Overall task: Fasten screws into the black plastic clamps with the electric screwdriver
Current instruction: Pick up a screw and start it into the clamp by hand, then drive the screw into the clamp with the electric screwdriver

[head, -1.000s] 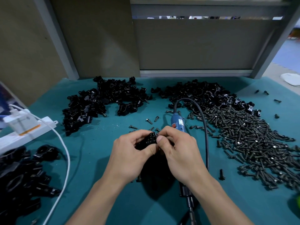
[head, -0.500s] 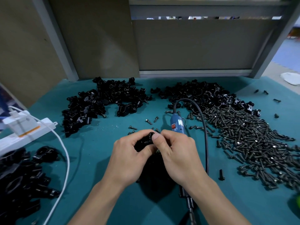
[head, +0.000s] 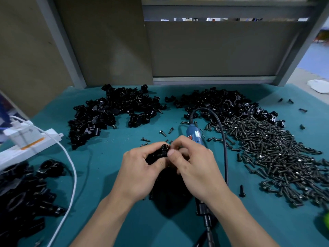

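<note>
Black plastic clamp (head: pixel 159 153) sits pinched in the left hand (head: pixel 140 168) above the teal table (head: pixel 110 175), its hole turned up to take a screw. The right hand (head: pixel 194 166) pinches at it, probably seating one; fingers hide it. The blue electric screwdriver (head: pixel 195 135) lies beyond.

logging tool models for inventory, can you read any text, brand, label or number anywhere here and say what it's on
Nothing here can be read.
Blue electric screwdriver: a white label with a red patch on its barrel, print too small and blurred to read.
White power strip: an orange stripe on it, no letters legible.
Black plastic clamp held in the left hand and right hand: no marking visible.
</note>
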Available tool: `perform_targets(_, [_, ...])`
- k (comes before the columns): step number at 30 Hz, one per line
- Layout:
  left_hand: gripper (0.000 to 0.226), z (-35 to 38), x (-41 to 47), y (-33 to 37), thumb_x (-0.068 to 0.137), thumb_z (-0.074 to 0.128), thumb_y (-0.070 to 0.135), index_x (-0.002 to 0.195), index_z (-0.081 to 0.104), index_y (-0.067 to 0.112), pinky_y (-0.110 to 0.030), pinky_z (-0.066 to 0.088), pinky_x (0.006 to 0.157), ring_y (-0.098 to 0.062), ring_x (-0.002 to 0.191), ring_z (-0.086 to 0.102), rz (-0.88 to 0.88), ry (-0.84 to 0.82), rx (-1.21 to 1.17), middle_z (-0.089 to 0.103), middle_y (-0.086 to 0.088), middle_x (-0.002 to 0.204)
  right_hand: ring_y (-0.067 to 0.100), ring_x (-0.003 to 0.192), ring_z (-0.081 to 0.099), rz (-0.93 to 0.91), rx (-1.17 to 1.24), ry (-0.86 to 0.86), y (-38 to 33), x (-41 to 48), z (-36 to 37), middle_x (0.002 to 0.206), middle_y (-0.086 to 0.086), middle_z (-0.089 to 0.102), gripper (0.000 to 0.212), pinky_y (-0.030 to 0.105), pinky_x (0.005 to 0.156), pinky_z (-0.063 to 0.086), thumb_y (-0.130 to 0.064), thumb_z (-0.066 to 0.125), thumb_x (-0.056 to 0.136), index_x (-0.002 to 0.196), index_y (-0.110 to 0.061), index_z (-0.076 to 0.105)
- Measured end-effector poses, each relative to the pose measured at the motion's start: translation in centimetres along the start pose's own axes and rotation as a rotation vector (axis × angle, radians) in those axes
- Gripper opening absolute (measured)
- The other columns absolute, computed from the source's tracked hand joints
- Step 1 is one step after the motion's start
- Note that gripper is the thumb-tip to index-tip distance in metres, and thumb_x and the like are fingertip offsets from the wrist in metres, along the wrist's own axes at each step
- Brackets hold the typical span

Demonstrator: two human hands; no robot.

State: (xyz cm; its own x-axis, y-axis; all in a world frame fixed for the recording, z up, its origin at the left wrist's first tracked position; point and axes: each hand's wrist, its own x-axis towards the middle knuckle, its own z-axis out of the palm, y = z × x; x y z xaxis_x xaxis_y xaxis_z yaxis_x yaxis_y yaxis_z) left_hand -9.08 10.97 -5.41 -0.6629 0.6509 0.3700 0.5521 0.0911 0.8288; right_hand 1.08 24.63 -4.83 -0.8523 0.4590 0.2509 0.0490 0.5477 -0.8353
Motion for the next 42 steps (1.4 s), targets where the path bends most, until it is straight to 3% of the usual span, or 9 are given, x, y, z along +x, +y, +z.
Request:
perform_targets(3, [0.025, 0.2, -0.1, -0.1, 0.085, 0.074, 0.030, 0.101, 0.074, 0.049, -0.031, 0.056, 0.074, -0.010, 0.084, 0.073, -0.021, -0.020, 0.005, 0.077, 0.018, 0.088, 0.015, 0.055, 0.053, 0.008, -0.013, -0.018, 0.2, 0.1, -0.1, 0.060, -0.002, 0.060, 0.028, 0.035, 0.054, 0.046, -0.034, 0.059, 0.103, 0.076, -0.028, 0.059])
perform_targets(7, [0.028, 0.1, -0.1, 0.0, 0.087, 0.075, 0.025, 0.100, 0.075, 0.050, -0.020, 0.056, 0.074, -0.006, 0.085, 0.074, 0.003, -0.004, -0.010, 0.078, 0.020, 0.090, 0.005, 0.053, 0.051, 0.012, 0.024, 0.012, 0.0, 0.1, 0.0, 0.058, -0.010, 0.060, 0.033, 0.021, 0.050, 0.040, -0.042, 0.057, 0.103, 0.074, -0.028, 0.059])
perform_targets(18, [0.017, 0.0, -0.2, 0.0, 0.087, 0.073, 0.029, 0.100, 0.076, 0.040, -0.034, 0.056, 0.073, -0.015, 0.079, 0.071, -0.041, -0.033, -0.033, 0.077, 0.011, 0.086, 0.007, 0.052, 0.047, 0.044, -0.011, -0.047, -0.4, 0.0, -0.2, 0.056, -0.004, 0.057, 0.032, 0.026, 0.052, 0.042, -0.032, 0.057, 0.102, 0.071, -0.023, 0.060])
perform_targets(23, [0.028, 0.4, -0.5, 0.6, 0.086, 0.073, 0.024, 0.106, 0.077, 0.043, -0.017, 0.055, 0.079, 0.000, 0.089, 0.073, -0.013, -0.030, -0.054, 0.078, 0.021, 0.094, 0.006, 0.051, 0.042, 0.036, 0.046, 0.013, -0.8, 0.0, -0.3, 0.053, -0.001, 0.050, 0.044, 0.026, 0.050, 0.038, -0.044, 0.058, 0.101, 0.067, -0.015, 0.060])
perform_targets(26, [0.026, 0.5, -0.6, 0.6, 0.087, 0.073, 0.026, 0.102, 0.074, 0.047, -0.016, 0.053, 0.074, 0.001, 0.084, 0.072, 0.004, -0.038, -0.018, 0.077, 0.022, 0.091, 0.005, 0.049, 0.042, 0.048, 0.055, 0.006, -0.6, 0.0, -0.4, 0.050, -0.007, 0.050, 0.035, 0.020, 0.048, 0.034, -0.033, 0.064, 0.099, 0.067, -0.019, 0.062])
perform_targets(31, [0.025, 0.9, -0.3, 0.3, 0.086, 0.071, 0.029, 0.106, 0.073, 0.044, -0.016, 0.053, 0.077, -0.003, 0.088, 0.072, -0.010, 0.019, -0.011, 0.077, 0.022, 0.093, 0.005, 0.054, 0.049, 0.039, 0.016, 0.087, -1.1, 0.1, -0.3, 0.054, -0.010, 0.053, 0.044, 0.019, 0.052, 0.038, -0.049, 0.054, 0.102, 0.068, -0.022, 0.064])
perform_targets(34, [0.013, 0.8, -0.2, -0.5, 0.086, 0.067, 0.041, 0.098, 0.070, 0.045, -0.021, 0.054, 0.071, -0.008, 0.075, 0.068, -0.136, 0.201, 0.023, 0.073, 0.016, 0.081, 0.006, 0.068, 0.057, 0.107, -0.253, 0.257, -1.3, 0.2, -1.5, 0.067, -0.012, 0.061, 0.031, 0.027, 0.061, 0.043, -0.059, 0.047, 0.100, 0.087, -0.034, 0.059])
perform_targets(37, [0.017, 0.5, -0.2, -1.1, 0.086, 0.058, 0.053, 0.097, 0.068, 0.045, -0.049, 0.059, 0.076, -0.014, 0.070, 0.067, -0.309, 0.325, -0.084, 0.072, 0.012, 0.076, 0.026, 0.074, 0.052, 0.390, -0.788, 0.205, -1.4, 0.4, -2.3, 0.072, -0.006, 0.049, 0.039, 0.038, 0.065, 0.037, -0.066, 0.048, 0.095, 0.105, -0.028, 0.048])
perform_targets(42, [0.012, 0.7, 0.5, -0.6, 0.088, 0.060, 0.042, 0.087, 0.071, 0.038, -0.040, 0.048, 0.070, -0.012, 0.067, 0.056, -0.440, 0.361, -0.416, 0.075, -0.004, 0.095, 0.029, 0.084, 0.058, 0.595, -0.764, -0.027, -0.7, 1.4, -1.6, 0.082, -0.004, 0.048, 0.057, 0.037, 0.071, 0.040, -0.061, 0.069, 0.085, 0.117, -0.023, 0.042])
